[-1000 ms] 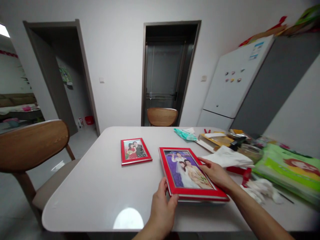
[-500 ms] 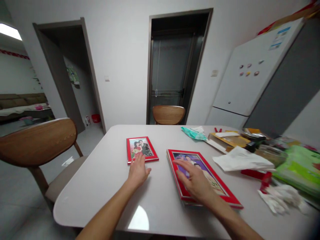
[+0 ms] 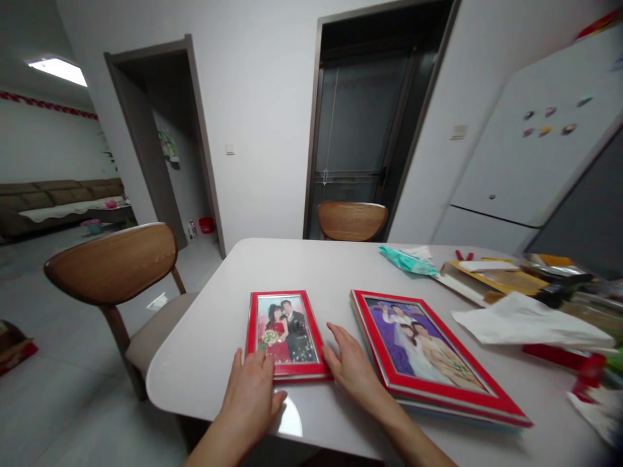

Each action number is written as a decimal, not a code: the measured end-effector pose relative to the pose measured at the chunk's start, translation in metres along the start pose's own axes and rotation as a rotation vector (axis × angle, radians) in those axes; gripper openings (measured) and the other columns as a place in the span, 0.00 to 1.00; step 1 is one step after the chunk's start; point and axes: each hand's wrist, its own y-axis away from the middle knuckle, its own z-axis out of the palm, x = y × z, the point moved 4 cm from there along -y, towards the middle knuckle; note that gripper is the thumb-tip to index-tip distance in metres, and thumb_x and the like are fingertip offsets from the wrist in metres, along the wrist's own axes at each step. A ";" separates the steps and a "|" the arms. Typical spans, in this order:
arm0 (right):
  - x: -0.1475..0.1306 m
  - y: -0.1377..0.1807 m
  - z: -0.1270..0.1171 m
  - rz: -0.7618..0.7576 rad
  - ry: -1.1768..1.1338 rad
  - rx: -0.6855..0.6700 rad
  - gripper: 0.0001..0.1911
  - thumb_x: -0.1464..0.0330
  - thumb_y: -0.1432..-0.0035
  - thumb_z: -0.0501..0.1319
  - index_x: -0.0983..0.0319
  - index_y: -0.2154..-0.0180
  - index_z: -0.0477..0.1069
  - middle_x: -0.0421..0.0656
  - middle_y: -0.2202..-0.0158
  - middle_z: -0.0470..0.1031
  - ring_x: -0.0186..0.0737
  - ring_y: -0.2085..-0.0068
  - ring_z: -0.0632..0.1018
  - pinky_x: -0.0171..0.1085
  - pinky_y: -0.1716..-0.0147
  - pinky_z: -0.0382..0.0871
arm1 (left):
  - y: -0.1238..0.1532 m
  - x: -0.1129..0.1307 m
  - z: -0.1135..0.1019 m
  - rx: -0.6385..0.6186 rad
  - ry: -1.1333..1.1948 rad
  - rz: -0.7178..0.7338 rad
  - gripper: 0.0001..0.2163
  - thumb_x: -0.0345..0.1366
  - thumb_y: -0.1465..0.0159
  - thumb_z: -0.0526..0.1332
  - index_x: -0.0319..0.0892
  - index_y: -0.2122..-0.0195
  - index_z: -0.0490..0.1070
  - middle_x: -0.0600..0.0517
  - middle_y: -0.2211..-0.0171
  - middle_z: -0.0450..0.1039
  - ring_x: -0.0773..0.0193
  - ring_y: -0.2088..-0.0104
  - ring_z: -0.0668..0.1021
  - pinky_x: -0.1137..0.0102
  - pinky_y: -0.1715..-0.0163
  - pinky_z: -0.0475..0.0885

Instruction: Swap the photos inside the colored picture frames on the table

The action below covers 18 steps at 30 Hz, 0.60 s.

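A small red-framed photo lies flat on the white table near its front edge. My left hand rests at the frame's near left corner, fingers stretched flat and touching it. Against the frame's right edge lies my right hand, fingers extended. Neither hand grips the frame. To the right, a larger red-framed photo lies flat with nothing touching it.
Papers, a teal packet, a yellow envelope and other clutter crowd the table's right side. A wooden chair stands at the left and another at the far end. A fridge stands right.
Both hands left the large frame and moved left to the small one, which now lies closer to the table's front edge. The view shifted left and nearer.
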 end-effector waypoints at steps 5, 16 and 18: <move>-0.017 0.015 0.006 -0.049 -0.133 -0.036 0.23 0.68 0.49 0.49 0.70 0.50 0.59 0.53 0.50 0.64 0.43 0.50 0.65 0.42 0.49 0.56 | 0.027 0.015 0.025 -0.116 0.080 0.156 0.33 0.36 0.59 0.65 0.36 0.50 0.58 0.38 0.45 0.55 0.47 0.46 0.58 0.52 0.48 0.51; -0.014 0.007 -0.011 0.172 -0.698 0.136 0.27 0.59 0.50 0.51 0.65 0.49 0.59 0.51 0.50 0.64 0.44 0.49 0.66 0.44 0.52 0.59 | 0.044 0.013 0.003 0.315 0.479 0.127 0.18 0.23 0.54 0.55 0.40 0.60 0.62 0.43 0.52 0.64 0.54 0.51 0.66 0.56 0.52 0.61; -0.028 0.004 -0.010 0.135 -0.744 0.101 0.26 0.59 0.50 0.52 0.64 0.49 0.58 0.51 0.49 0.63 0.43 0.50 0.66 0.44 0.52 0.59 | 0.045 0.011 -0.013 0.412 0.674 0.023 0.16 0.26 0.49 0.54 0.41 0.58 0.59 0.44 0.53 0.65 0.57 0.53 0.68 0.59 0.54 0.64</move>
